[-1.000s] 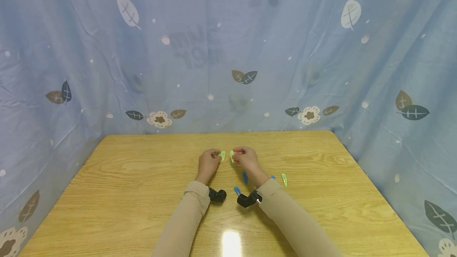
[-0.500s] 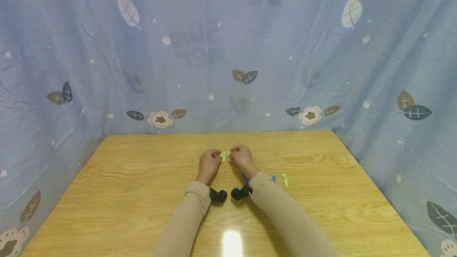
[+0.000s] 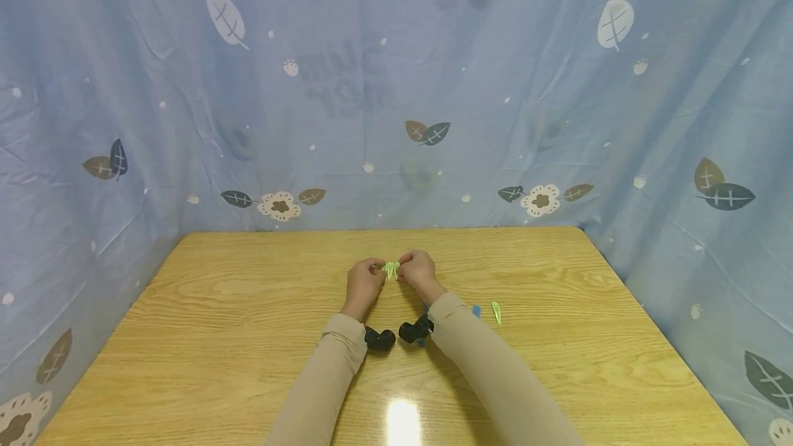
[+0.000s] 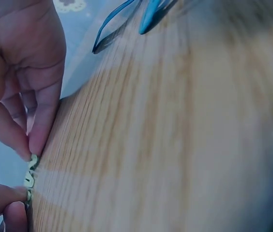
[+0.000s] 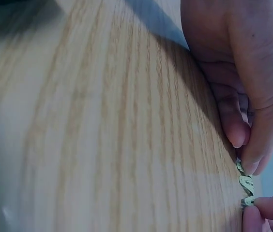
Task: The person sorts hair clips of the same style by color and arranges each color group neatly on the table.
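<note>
Green snap hair clips (image 3: 389, 270) stand side by side between the two hands, toward the back of the table. My left hand (image 3: 364, 288) pinches the left end of this group with thumb and finger. From the right, my right hand (image 3: 420, 274) grips another green hair clip (image 5: 248, 201), its fingertips close beside the left hand's. A middle clip (image 4: 28, 179) shows between both sets of fingertips in the left wrist view. Fingers partly hide the outer clips.
Right of the right forearm, a green clip (image 3: 496, 313) and a blue clip (image 3: 476, 311) lie on the wooden table (image 3: 248, 336). More blue clips are partly hidden under the right wrist's black camera (image 3: 415, 330). A blue patterned curtain (image 3: 365, 88) surrounds the table.
My right hand has moved left with its green clip, closing the gap to the clips at the left hand. The left hand has barely moved.
</note>
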A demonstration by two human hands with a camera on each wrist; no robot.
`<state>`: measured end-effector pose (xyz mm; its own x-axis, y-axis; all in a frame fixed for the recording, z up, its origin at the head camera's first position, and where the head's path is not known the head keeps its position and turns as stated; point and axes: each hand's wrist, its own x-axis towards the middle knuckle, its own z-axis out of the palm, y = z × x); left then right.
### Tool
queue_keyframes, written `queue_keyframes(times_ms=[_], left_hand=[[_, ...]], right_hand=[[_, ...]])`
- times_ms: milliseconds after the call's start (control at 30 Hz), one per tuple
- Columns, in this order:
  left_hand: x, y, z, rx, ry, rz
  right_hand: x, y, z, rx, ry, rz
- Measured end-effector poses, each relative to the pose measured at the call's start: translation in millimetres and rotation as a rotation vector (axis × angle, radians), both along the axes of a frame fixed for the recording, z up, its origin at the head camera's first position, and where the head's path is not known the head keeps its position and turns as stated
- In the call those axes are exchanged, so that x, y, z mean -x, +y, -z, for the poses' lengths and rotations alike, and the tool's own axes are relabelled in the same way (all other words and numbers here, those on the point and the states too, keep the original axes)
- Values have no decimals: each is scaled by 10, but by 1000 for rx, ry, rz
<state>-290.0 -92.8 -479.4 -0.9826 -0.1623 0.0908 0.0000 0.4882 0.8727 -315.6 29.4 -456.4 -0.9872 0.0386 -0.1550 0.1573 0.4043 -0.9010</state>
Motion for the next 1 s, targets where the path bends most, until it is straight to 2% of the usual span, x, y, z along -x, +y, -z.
queue_keyframes(times_ms=[300, 633, 1000], left_hand=[[-2, 1, -2, 17, 16, -7], [-10, -3, -29, 4, 3, -4], [-2, -5, -14, 10, -4, -4]], right_hand=[[12, 11, -15, -66, 8, -16], [20, 5, -15, -69, 12, -8], [-38, 91, -15, 88, -24, -50]])
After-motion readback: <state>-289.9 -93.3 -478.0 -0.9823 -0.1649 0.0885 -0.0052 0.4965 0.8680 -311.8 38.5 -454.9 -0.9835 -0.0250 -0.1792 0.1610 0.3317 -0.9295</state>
